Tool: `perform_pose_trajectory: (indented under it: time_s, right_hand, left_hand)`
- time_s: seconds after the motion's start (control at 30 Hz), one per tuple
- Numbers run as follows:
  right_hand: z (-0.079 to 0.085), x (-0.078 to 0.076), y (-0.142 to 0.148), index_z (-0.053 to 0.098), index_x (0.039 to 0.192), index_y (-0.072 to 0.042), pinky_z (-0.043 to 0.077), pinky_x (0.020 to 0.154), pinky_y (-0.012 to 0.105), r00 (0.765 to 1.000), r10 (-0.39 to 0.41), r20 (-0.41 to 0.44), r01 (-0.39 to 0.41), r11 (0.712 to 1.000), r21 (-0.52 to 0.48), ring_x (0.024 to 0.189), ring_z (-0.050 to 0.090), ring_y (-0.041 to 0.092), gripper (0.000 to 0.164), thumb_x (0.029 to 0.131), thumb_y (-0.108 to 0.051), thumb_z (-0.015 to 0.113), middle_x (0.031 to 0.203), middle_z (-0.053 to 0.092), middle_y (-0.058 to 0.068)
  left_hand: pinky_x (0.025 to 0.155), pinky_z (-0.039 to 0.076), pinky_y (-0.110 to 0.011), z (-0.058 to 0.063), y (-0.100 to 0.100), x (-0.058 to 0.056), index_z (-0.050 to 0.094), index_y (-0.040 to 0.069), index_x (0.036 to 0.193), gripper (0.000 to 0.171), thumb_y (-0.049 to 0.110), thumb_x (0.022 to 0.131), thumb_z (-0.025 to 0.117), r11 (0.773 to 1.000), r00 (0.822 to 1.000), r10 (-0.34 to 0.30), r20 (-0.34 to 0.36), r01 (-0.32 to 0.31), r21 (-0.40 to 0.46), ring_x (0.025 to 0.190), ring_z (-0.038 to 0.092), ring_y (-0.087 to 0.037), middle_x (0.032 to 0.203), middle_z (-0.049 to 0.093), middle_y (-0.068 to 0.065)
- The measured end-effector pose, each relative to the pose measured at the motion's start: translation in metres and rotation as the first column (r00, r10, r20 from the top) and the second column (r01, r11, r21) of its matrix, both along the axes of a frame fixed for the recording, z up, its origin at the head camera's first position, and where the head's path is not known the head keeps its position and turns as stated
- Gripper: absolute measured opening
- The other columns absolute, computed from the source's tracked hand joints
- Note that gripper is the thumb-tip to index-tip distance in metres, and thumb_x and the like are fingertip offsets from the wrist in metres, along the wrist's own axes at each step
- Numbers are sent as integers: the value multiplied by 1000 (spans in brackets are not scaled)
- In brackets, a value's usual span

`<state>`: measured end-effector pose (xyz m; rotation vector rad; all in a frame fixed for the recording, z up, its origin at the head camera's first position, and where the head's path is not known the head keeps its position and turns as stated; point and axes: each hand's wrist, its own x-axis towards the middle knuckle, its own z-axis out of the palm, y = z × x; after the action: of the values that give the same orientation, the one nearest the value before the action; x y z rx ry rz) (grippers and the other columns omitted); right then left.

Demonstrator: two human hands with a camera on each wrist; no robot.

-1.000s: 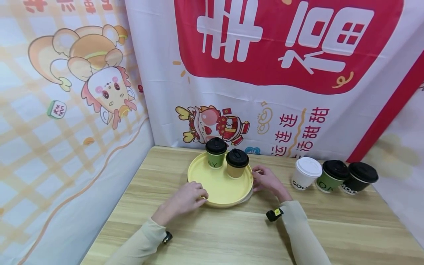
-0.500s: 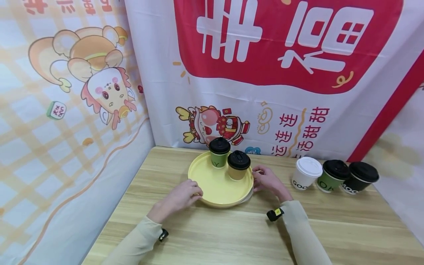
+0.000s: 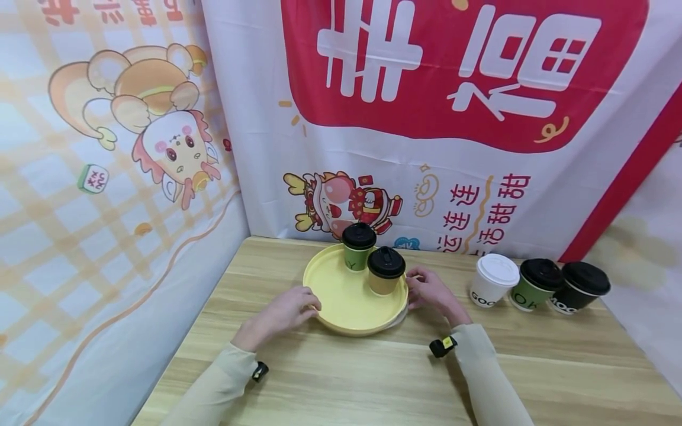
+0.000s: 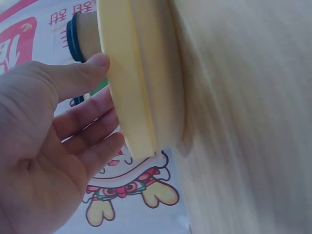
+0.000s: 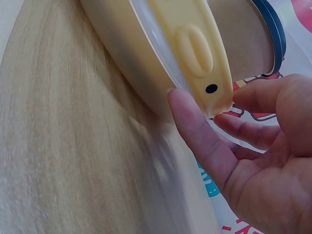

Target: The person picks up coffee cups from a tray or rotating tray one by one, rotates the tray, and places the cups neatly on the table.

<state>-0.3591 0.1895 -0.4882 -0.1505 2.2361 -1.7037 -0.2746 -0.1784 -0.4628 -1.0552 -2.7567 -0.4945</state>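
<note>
Centre of the frame: the left hand [image 3: 288,309] and right hand [image 3: 428,289], fingers loosely spread, touch a yellow tray [image 3: 341,305] bearing two lidded cups [image 3: 382,283].

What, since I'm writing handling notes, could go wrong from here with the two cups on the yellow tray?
On the yellow tray, the green cup and tan cup stand near the rim, so a jerk or tilt could topple either. The right hand is close beside the tan cup and might bump it. A slip by the left hand, at the opposite rim, might jolt both.
</note>
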Motion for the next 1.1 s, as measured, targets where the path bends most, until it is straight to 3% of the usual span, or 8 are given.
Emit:
perform_pose_trajectory:
  time_s: [0.23, 0.57, 1.1]
  right_hand:
    - [-1, 1, 1, 47, 119, 0, 55, 66, 44, 1000, -3, -5, 3, 1000, -7, 75, 64, 28, 30, 96, -19, 49, 104, 56, 24]
    - [-2, 2, 1, 47, 121, 0, 55, 68, 48, 1000, -5, 10, 6, 1000, -30, 75, 63, 28, 32, 96, -19, 50, 107, 54, 25]
    - [1, 2, 0, 49, 119, -2, 55, 67, 46, 1000, -10, 13, 10, 1000, -22, 76, 63, 28, 29, 96, -18, 49, 106, 53, 23]
  left_hand:
    - [84, 47, -32, 17, 13, 8, 68, 13, 101, 19, 24, 86, 64, 998, 998, -57, -4, 57, -9, 93, 56, -13, 99, 63, 2]
    - [84, 47, -27, 24, 37, 24, 64, 16, 110, 25, 29, 90, 60, 996, 996, -87, 17, 88, -15, 94, 55, -9, 103, 61, 4]
    - [78, 46, -25, 14, 45, 29, 68, 20, 97, 13, 24, 85, 66, 989, 993, -101, -54, 94, -118, 86, 53, -9, 92, 60, 8]
